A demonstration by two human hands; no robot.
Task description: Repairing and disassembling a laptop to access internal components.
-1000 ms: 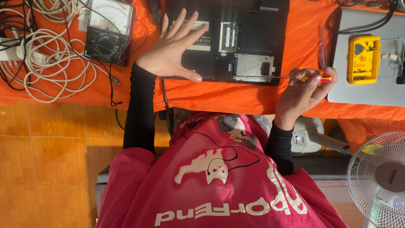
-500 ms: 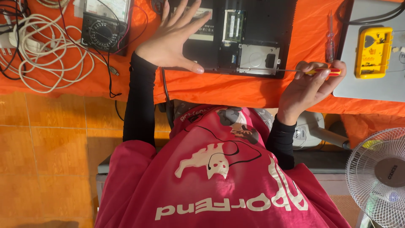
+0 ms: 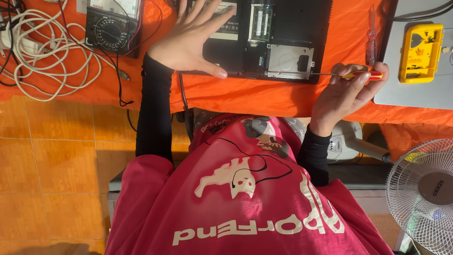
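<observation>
The left hand (image 3: 191,40) lies flat, fingers spread, on the opened black laptop base (image 3: 278,38) (silver drive bay exposed); the right hand (image 3: 347,92) grasps a red-handled thin-shafted screwdriver (image 3: 330,74).

This looks like a small electronics repair bench, perhaps in a home. An opened laptop (image 3: 273,38) with its bottom cover off lies on an orange cloth (image 3: 264,97). A dial multimeter (image 3: 113,26) and tangled white cables (image 3: 47,52) sit at the left, a spare screwdriver (image 3: 372,35) at the right. Orange floor tiles (image 3: 61,165) and a fan (image 3: 424,193) show below.
</observation>
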